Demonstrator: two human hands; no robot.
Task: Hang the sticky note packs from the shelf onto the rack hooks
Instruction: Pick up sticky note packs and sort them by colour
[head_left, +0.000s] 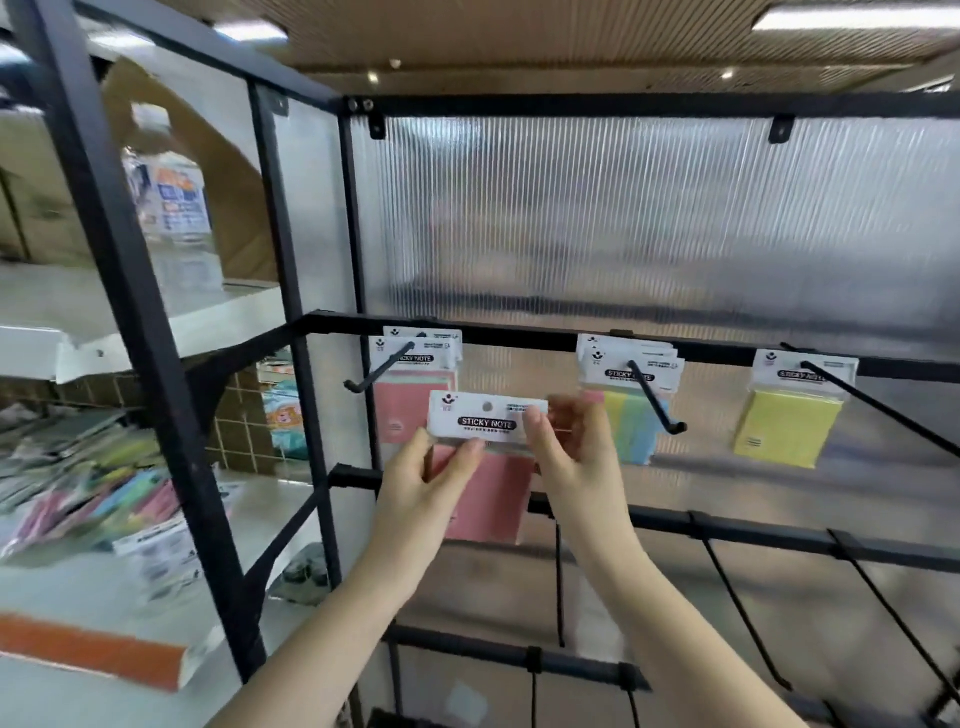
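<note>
A tall black metal rack (519, 332) fills most of what I can see, backed by ribbed translucent panels (649, 218) and crossed by horizontal bars with long black hooks sticking out toward the person. To the left stands a white shelf (156, 322) with a blurred clear bottle (174, 202) on top and, lower down, a heap of colourful packets (88, 493) lying flat. On the upper bar three hooks carry goods: the left hook (379, 371) has pink sticky note packs (415, 384) hanging from it, the middle hook (655, 402) has several packs with yellow, green and blue sheets (631, 395), and the right hook (878, 410) has a yellow pack (789, 415). Two bare forearms reach up from below. Between the left and middle hooks, in front of the rack and not on any hook, the person holds up a pink sticky note pack (488, 457). The left hand (426, 478) pinches the lower left of its white header card, thumb in front, and the right hand (571, 441) pinches the card's right end. The hang hole in the card sits free, just right of the left hook's tip
</note>
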